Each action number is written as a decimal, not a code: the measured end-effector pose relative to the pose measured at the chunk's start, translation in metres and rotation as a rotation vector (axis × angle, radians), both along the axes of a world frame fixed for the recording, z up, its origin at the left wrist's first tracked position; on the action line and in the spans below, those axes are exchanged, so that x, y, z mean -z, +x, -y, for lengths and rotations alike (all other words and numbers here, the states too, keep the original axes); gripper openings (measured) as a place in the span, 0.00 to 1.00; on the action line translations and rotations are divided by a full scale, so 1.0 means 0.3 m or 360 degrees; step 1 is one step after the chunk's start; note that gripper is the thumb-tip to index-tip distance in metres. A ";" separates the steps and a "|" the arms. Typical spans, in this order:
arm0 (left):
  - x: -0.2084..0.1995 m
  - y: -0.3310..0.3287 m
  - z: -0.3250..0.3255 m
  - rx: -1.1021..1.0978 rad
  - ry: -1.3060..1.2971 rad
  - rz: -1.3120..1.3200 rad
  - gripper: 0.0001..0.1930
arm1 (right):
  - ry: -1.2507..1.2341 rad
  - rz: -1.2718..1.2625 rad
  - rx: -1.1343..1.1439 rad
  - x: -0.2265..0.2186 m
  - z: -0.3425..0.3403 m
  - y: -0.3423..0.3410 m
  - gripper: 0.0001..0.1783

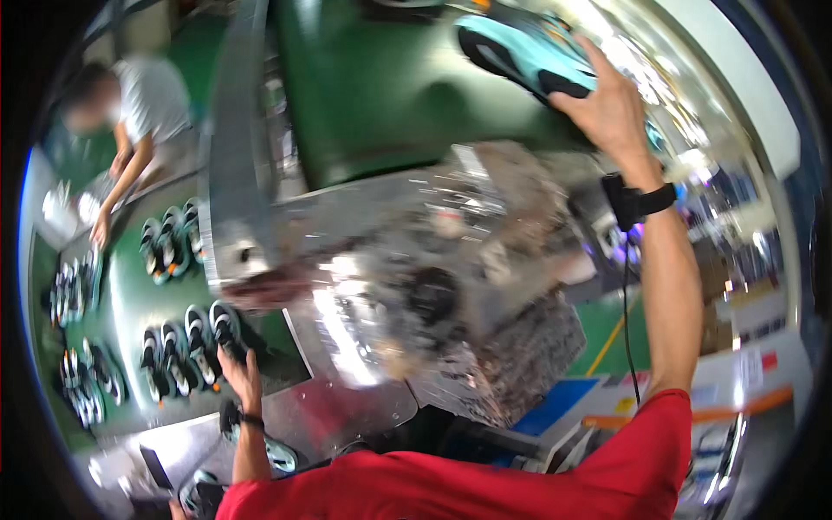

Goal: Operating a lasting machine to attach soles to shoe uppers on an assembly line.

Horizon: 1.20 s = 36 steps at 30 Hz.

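Observation:
My right hand [611, 113] is raised at the upper right, its thumb and fingers gripping a turquoise and black sneaker [520, 54] over the green belt. At the lower left my left hand [243, 377] is closed round the near end of a black and white sneaker [224, 326]. That sneaker is the rightmost of a row of similar sneakers [173, 357] on a green surface. The left fingers are partly hidden by the shoe. A black strap with a small device [637, 204] circles my right wrist, with a cable hanging from it.
Between my arms stands a worn metal bench [381, 321], blurred by motion. A grey metal beam [236, 156] lies left of the green belt [373, 113]. At the far left a co-worker [143, 108] reaches toward more sneakers [76, 286]. Other shoes [279, 455] lie beside my left forearm.

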<state>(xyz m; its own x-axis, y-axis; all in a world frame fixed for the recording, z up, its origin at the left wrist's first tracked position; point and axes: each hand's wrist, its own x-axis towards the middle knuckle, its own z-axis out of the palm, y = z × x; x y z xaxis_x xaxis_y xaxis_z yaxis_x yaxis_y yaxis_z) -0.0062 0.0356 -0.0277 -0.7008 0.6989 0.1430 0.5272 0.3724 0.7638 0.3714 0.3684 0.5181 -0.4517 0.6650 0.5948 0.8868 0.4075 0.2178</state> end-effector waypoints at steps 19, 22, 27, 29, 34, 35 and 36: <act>-1.137 1.496 0.434 0.2659 -0.1443 0.3452 0.35 | 0.0165 -0.0140 0.0938 0.414 2.034 0.783 0.36; -1.084 1.680 0.587 0.2965 -0.1159 0.3001 0.32 | -0.0221 -0.2208 0.0638 0.532 2.335 0.790 0.54; -1.026 1.944 1.014 0.3380 -0.0648 0.2042 0.36 | 0.0662 -0.2901 0.0713 0.695 2.664 0.837 0.45; -1.069 1.999 1.196 0.3641 -0.0532 0.1599 0.37 | 0.1020 -0.2902 0.1071 0.761 2.802 0.876 0.37; -0.962 2.276 1.501 0.4277 -0.1201 0.1466 0.40 | 0.1657 -0.3030 0.1454 0.829 3.213 0.899 0.32; -0.944 2.349 1.585 0.4221 -0.1430 0.1455 0.39 | 0.1696 -0.2646 0.1815 0.859 3.302 0.900 0.32; -0.889 2.432 1.646 0.4143 -0.1549 0.1411 0.39 | 0.1799 -0.2797 0.1810 0.850 3.354 0.886 0.32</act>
